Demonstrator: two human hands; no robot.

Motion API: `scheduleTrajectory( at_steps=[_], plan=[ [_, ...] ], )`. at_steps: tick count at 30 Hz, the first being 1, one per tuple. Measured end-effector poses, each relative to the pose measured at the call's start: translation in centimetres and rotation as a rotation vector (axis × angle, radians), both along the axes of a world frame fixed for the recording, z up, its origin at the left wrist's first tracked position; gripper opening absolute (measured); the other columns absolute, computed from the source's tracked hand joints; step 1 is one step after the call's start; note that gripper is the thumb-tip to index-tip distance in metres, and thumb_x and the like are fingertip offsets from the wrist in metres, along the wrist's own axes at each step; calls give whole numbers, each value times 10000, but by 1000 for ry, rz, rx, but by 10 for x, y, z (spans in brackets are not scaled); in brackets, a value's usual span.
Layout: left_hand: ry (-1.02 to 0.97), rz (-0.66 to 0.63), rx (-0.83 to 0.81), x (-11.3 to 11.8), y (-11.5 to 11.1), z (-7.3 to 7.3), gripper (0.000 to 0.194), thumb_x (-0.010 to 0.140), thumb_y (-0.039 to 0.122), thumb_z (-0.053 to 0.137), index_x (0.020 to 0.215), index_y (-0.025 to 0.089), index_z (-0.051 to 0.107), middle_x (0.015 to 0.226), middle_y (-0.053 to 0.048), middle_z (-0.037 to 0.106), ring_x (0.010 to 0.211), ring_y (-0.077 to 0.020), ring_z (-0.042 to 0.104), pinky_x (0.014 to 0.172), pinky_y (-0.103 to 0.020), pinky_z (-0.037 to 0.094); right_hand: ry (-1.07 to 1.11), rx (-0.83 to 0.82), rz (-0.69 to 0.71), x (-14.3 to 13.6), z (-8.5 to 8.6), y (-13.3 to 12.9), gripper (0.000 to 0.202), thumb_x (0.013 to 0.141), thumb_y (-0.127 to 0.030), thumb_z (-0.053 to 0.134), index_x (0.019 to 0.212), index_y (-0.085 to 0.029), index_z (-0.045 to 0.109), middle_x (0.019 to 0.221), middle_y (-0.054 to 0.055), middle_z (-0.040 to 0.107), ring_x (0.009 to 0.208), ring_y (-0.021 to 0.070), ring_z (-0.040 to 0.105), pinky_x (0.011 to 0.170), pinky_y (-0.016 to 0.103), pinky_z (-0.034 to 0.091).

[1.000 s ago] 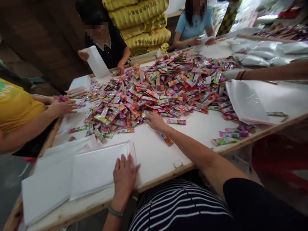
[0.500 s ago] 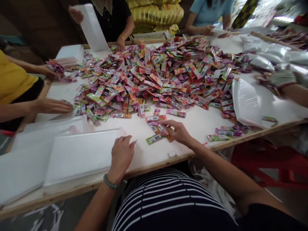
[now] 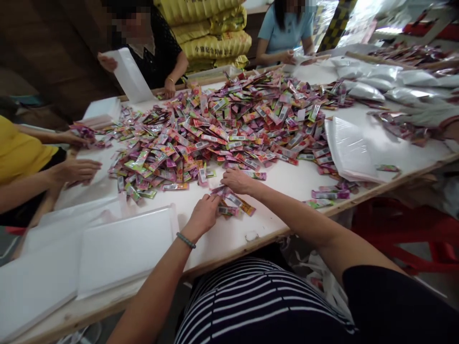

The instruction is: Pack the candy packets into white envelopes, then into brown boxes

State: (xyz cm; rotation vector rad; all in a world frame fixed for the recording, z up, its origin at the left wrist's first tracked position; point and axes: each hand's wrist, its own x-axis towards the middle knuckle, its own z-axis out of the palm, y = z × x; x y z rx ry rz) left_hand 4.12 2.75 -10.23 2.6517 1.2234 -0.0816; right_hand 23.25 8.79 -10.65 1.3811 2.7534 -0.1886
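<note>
Several small stick sachets [image 3: 234, 200] in pink, orange and green lie in a loose cluster before me, with both hands on them. My left hand [image 3: 205, 214], a beaded bracelet at its wrist, has its fingers curled on the near left ends of these sachets. At the cluster's far end is my right hand [image 3: 237, 181], fingers bent and closed on sachets mostly hidden beneath it. A big heap of the same sachets [image 3: 215, 129] spreads across the table [image 3: 279, 205] just beyond.
Stacks of white bags [image 3: 125, 248] cover the left front. Another white bag [image 3: 349, 148] stands at right near loose sachets [image 3: 330, 194]. Filled silvery bags [image 3: 380, 79] lie far right. Co-workers' hands [image 3: 81, 169] work around the table. A red stool [image 3: 401, 234] stands at right.
My left hand has moved right from beside the white bags onto the sachets. My right hand has shifted to their far end and closed more. The view has tilted slightly.
</note>
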Motion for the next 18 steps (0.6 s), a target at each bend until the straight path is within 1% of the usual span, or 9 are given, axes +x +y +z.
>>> scheduleTrajectory(
  at_steps=[2, 4, 6, 8, 11, 13, 14, 16, 18],
  plan=[
    [-19, -8, 4, -5, 2, -3, 298, 862, 163, 574, 1158, 131, 592, 1105, -103, 633, 1016, -254, 502, 913, -380, 438, 11, -9, -101, 4, 4, -2, 299, 885, -86, 424, 1035, -135, 678, 1086, 162, 644, 1092, 278, 515, 904, 391, 372],
    [-33, -18, 0, -8, 1, -5, 242, 879, 162, 542, 1103, 153, 633, 1050, -99, 628, 994, -251, 491, 904, -384, 436, 60, -47, -286, 11, 6, -11, 318, 878, -67, 406, 1063, -137, 656, 1102, 158, 629, 1033, 263, 554, 845, 356, 405],
    [-45, -18, 9, -11, 1, -6, 226, 885, 169, 530, 1069, 174, 662, 1074, -109, 607, 1028, -260, 472, 901, -389, 436, 87, -84, -447, 19, 3, -26, 313, 899, -90, 387, 1093, -129, 630, 1093, 164, 620, 953, 256, 586, 784, 342, 428],
    [-49, -18, 18, -13, -1, -5, 219, 884, 180, 538, 1053, 180, 676, 1160, -126, 574, 1090, -275, 451, 909, -393, 436, 88, -105, -520, 26, -3, -46, 290, 938, -169, 394, 1135, -116, 600, 1071, 171, 617, 923, 263, 593, 772, 346, 441],
    [-15, -78, -46, -15, -8, 2, 235, 895, 146, 497, 1036, 187, 680, 1131, -120, 582, 1056, -260, 484, 899, -383, 451, 125, -88, -539, 29, -17, -78, 395, 943, -314, 494, 1284, -116, 518, 1139, 175, 589, 1030, 288, 554, 844, 360, 450],
    [10, -130, -116, -12, -20, 7, 250, 899, 124, 472, 1022, 196, 678, 1030, -99, 607, 979, -241, 521, 864, -371, 472, 154, -37, -517, 25, -26, -93, 465, 928, -308, 536, 1351, -124, 478, 1202, 181, 563, 1074, 295, 520, 895, 376, 443],
    [11, -141, -142, -10, -27, 9, 244, 894, 119, 479, 1023, 194, 672, 1011, -93, 612, 964, -236, 533, 855, -365, 479, 166, -12, -487, 22, -29, -98, 458, 930, -280, 529, 1359, -127, 480, 1217, 183, 558, 1070, 289, 516, 909, 383, 440],
    [-14, -98, -138, -5, -44, 9, 238, 862, 143, 557, 1082, 169, 645, 1088, -108, 608, 1012, -247, 545, 884, -374, 481, 215, -4, -375, 13, -31, -104, 425, 935, -231, 509, 1349, -137, 510, 1214, 171, 572, 1033, 264, 527, 918, 385, 442],
    [-64, -4, -68, -3, -58, 5, 448, 808, 187, 656, 1243, 133, 562, 1293, -162, 539, 1178, -295, 497, 985, -425, 439, 305, -68, -194, 6, -28, -107, 375, 929, -217, 520, 1295, -154, 574, 1206, 147, 595, 1026, 238, 544, 932, 376, 447]
  ],
)
